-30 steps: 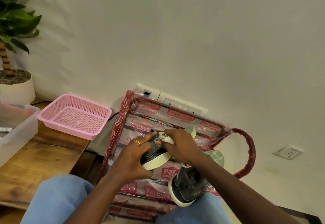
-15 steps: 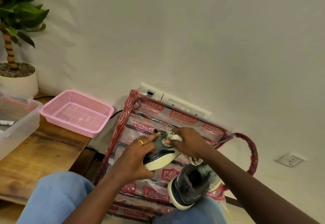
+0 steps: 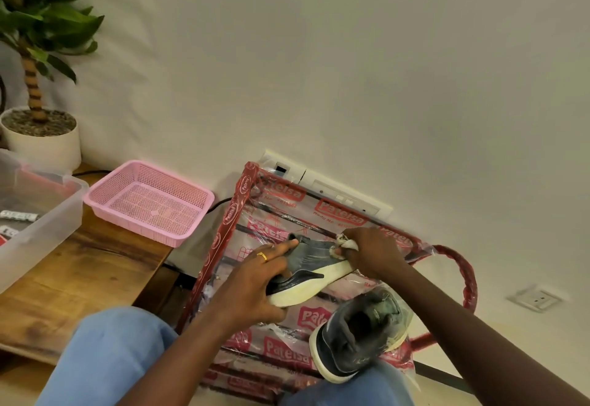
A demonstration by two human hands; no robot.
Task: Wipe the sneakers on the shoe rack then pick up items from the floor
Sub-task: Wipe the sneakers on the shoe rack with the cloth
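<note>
Now, left hand (image 3: 252,290) fingers gripping grey sneaker (image 3: 308,262) by sole edge, right hand (image 3: 373,255) pinching cloth (image 3: 344,243) against its other end

pink basket (image 3: 148,200), potted plant (image 3: 41,54), clear tub (image 3: 38,211)

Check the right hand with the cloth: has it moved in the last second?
Yes. The right hand, gripping the cloth, has slid rightward along the held sneaker toward its toe, nearer the shoe rack's red side loop.
</note>
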